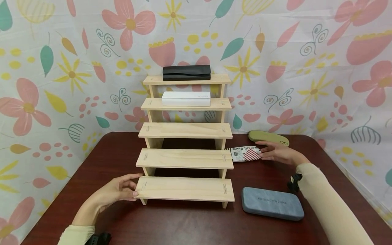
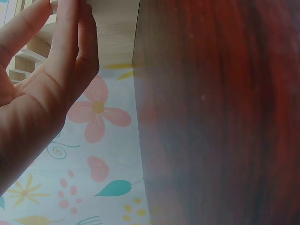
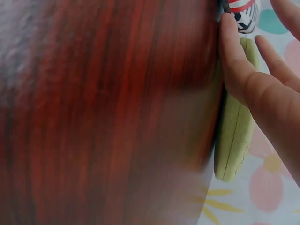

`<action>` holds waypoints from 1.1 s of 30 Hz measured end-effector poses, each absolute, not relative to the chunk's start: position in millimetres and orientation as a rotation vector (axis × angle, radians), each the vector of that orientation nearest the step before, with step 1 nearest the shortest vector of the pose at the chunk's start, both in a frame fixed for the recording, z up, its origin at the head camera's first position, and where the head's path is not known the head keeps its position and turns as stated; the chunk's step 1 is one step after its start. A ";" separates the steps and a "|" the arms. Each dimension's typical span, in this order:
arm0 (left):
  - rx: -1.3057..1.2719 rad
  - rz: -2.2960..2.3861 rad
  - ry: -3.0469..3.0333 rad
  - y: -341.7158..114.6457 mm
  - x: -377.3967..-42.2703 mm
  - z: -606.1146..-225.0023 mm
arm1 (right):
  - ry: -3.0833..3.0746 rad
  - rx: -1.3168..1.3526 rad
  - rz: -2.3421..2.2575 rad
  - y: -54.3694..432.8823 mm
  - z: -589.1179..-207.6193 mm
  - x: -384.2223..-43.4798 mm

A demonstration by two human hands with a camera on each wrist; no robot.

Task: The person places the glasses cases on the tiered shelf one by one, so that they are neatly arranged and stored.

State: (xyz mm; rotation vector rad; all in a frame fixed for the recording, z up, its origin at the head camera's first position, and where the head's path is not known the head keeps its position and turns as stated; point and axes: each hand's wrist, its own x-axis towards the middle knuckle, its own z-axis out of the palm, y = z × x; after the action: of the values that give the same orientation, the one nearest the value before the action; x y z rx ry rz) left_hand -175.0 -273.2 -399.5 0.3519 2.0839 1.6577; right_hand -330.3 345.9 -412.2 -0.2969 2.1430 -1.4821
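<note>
A pale wooden stepped display rack (image 1: 185,189) stands on the table. My left hand (image 1: 114,190) is at the left end of its lowest step, thumb and fingertips at the edge. In the left wrist view the fingers of that hand (image 2: 61,51) look nearly straight. My right hand (image 1: 280,153) is at the right end of a glasses case with newspaper-style print and red stripes (image 1: 245,153), which lies beside the rack. The right wrist view shows a gap between the printed case (image 3: 243,16) and the upper fingers; whether the thumb touches it, I cannot tell.
A green glasses case (image 1: 266,137) lies behind my right hand, a blue-grey one (image 1: 272,203) near my right forearm. On the rack, a black case (image 1: 186,72) sits on the top step and a white case (image 1: 186,98) one step below. A floral cloth (image 1: 196,34) hangs behind the table.
</note>
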 end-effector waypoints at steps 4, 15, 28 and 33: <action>0.340 1.655 2.079 -273.2 -174.8 -398.5 | 2.201 -0.300 -1.380 341.9 -414.0 -333.7; 0.334 1.664 2.070 -272.5 -174.5 -398.1 | 2.305 -0.334 -1.250 336.2 -420.5 -337.1; 0.358 1.688 2.054 -271.6 -174.6 -397.1 | 2.358 -0.357 -1.258 332.6 -419.2 -334.9; 0.341 1.681 2.055 -271.6 -174.0 -396.5 | 2.372 -0.366 -1.269 334.4 -417.8 -332.7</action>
State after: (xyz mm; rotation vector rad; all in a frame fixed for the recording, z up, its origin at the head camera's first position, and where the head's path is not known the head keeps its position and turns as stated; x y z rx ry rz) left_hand -174.0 -271.6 -396.5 0.3405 2.0550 1.6810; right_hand -332.7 334.4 -417.8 -0.3657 2.3716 -1.2690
